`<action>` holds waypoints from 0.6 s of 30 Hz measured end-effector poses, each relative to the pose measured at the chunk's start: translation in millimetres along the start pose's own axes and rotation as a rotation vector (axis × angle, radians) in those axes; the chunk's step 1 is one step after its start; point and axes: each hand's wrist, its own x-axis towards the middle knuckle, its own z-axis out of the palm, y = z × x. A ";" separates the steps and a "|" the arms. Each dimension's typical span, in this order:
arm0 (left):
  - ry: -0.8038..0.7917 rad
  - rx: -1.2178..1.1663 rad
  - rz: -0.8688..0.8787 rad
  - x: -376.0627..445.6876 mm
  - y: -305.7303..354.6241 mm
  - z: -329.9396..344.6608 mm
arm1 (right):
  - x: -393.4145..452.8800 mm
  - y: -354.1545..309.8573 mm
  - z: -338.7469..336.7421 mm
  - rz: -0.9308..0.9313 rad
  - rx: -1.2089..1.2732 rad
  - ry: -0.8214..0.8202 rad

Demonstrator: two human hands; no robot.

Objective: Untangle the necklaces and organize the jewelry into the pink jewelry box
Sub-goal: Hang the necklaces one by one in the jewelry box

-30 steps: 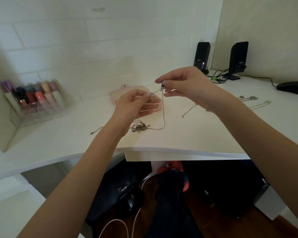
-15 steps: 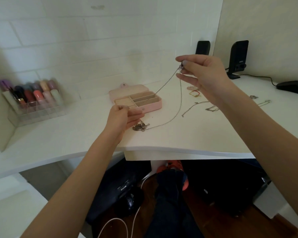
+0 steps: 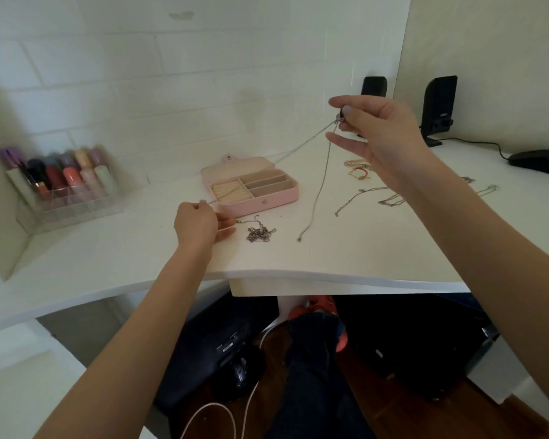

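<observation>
Your right hand (image 3: pixel 381 137) pinched the pendant (image 3: pixel 340 117), chain (image 3: pixel 319 185) hanging free-ended to the desk (image 3: pixel 140 248); left hand (image 3: pixel 197 224) pinched its other run beside the knotted necklaces (image 3: pixel 260 233), just before the open pink jewelry box (image 3: pixel 267 201); best eased slowly, knot pinned.

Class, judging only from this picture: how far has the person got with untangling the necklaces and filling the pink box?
Done: the pink jewelry box lies open, apparently unfilled. In hand: the right hand pinches a silver chain by its pendant; the left hand pinches its other end. Left: the knotted clump, loose chains and bracelets on the desk.
</observation>
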 end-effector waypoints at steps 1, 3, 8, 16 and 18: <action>0.001 0.004 -0.010 0.6 0.0 -0.1 | 0.4 0.1 0.3 -0.003 0.000 0.000; -0.003 0.008 -0.026 1.2 0.5 -0.2 | 1.0 0.1 0.3 -0.006 -0.002 0.005; 0.028 0.438 0.123 -9.5 6.0 -1.6 | 0.6 -0.3 2.0 0.000 -0.029 -0.020; -0.648 0.122 0.364 -78.5 37.0 56.6 | -10.1 -2.5 8.6 0.017 -0.143 -0.158; -0.793 0.053 0.323 -86.8 33.7 71.4 | -11.6 -2.8 3.2 0.005 -0.142 -0.131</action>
